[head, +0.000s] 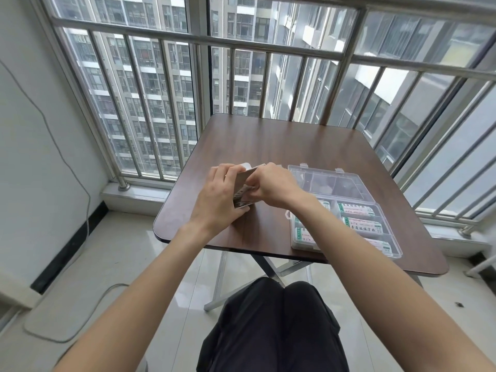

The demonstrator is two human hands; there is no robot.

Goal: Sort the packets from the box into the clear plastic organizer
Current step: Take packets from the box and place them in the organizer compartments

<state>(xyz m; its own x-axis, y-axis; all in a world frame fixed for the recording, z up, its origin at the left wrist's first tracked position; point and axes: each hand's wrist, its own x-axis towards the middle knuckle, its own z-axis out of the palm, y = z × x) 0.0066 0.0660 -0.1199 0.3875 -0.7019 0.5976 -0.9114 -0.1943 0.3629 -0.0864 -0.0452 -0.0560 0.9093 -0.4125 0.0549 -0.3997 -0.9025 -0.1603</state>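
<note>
Both hands meet over the left half of the dark wood table. The left hand has its grip curled round a small grey box standing tilted on the table, white flap up; the right hand pinches at the box's top edge. Just to the right lies the clear plastic organizer, lid open and laid flat behind it, its near compartments holding white packets with green print. Beyond the table, a metal railing fronts tall windows facing apartment blocks; a grey cable trails along the white wall to the tiled floor.
</note>
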